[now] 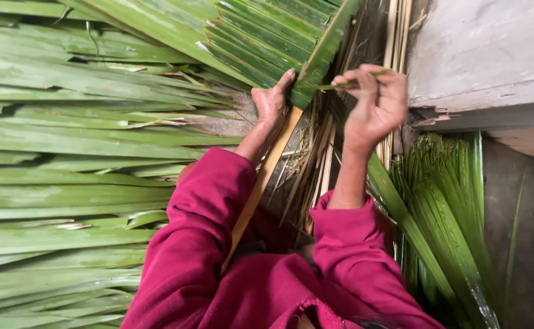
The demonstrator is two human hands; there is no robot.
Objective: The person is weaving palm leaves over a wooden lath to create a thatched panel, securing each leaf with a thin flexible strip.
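My left hand (272,102) presses on the folded green palm leaves (261,36) where they wrap over a long tan wooden slat (261,180). My right hand (373,103) is closed on a thin green leaf strip (340,85) that runs from the folded leaf edge. Both arms wear magenta sleeves (212,201). The slat runs diagonally from my lap up to the leaf panel.
Long green leaves (66,152) lie in layers across the whole left side. A bundle of narrow green strips (449,201) lies at the right. Dry tan slats (316,164) rest between my arms. A grey concrete ledge (486,55) stands at the upper right.
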